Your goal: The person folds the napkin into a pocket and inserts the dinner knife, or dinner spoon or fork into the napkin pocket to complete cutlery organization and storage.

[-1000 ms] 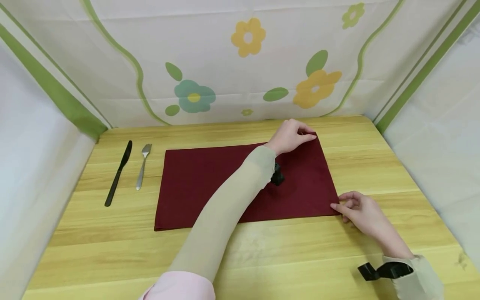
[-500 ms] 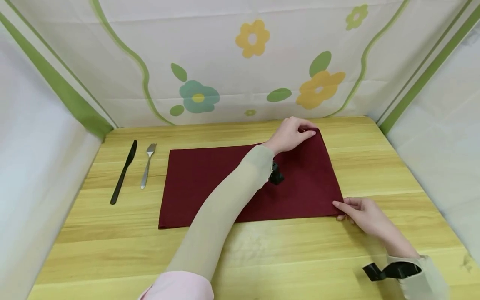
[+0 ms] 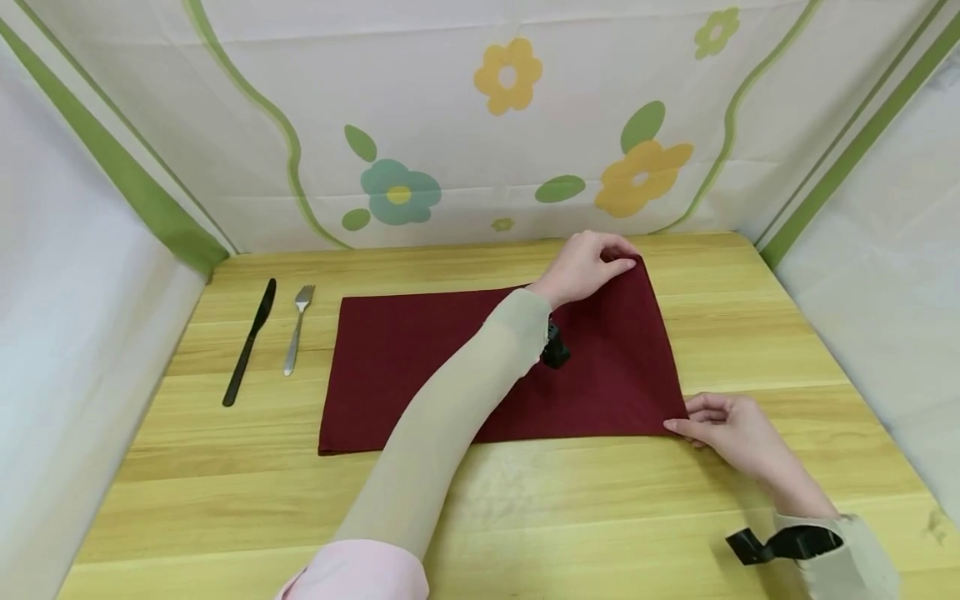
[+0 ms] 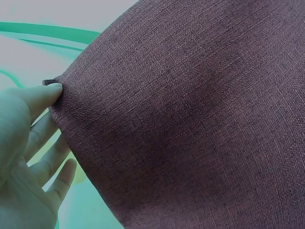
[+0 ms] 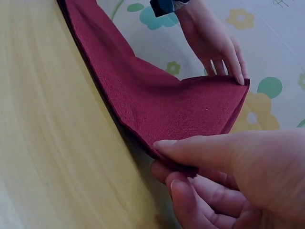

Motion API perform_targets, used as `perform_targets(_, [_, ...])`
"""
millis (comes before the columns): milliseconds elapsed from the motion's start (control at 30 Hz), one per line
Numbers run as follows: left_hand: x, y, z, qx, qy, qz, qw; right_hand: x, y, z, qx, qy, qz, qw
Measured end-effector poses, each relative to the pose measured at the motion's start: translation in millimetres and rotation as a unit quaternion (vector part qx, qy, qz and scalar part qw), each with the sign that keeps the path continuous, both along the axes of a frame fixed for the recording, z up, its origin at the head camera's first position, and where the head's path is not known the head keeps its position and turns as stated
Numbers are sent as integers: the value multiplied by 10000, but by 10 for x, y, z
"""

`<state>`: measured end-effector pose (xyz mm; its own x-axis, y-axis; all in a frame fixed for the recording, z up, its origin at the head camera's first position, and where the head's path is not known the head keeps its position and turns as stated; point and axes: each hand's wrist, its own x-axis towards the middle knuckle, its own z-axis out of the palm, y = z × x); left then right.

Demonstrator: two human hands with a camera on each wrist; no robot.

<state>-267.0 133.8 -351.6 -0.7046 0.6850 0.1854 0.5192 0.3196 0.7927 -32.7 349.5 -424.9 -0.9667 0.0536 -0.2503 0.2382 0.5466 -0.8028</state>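
A dark red cloth [image 3: 600, 375], folded into a long rectangle, lies across the middle of the table. My left hand [image 3: 585, 271] reaches over it and pinches its far right corner between thumb and fingers. In the left wrist view that corner of the cloth [image 4: 167, 114] is drawn up under the thumb. My right hand [image 3: 735, 433] pinches the near right corner, thumb on top and fingers beneath. The right wrist view shows the right end of the cloth [image 5: 190, 109] raised between both hands, while its left part is flat. My left forearm hides part of its middle.
A black knife [image 3: 250, 342] and a silver fork [image 3: 298, 329] lie side by side on the wooden table [image 3: 525, 517], left of the cloth. A white curtain [image 3: 450, 108] with flower prints hangs behind the table's far edge. White fabric also flanks both sides.
The far right corner of the cloth has come up a little with my left hand. My right hand has moved from the corner's edge to a pinch on it. The view has shifted slightly.
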Motion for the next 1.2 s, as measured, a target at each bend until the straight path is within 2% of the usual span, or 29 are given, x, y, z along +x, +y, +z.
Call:
perform_targets(300, [-42,-59,15,247,-80,131,9996,50,88,54,-13,-59,-24,10000])
perform_targets(533, [-74,-75,51,346,-166,-222,9990,59,92,40,271,-51,-112,9996])
perform_targets(667, [-93,-142,80,385,-208,-321,9985,65,71,63,173,31,-86,9998])
perform_targets(867, [-135,-322,106,135,-137,-310,9993,90,12,172,-108,315,160,9993])
perform_targets(1100, [-154,-549,163,-99,-94,-425,9990,102,-54,347,239,636,660,9955])
perform_targets(1200, [-158,-644,182,-232,85,-355,9991,93,-103,403,293,711,894,9930])
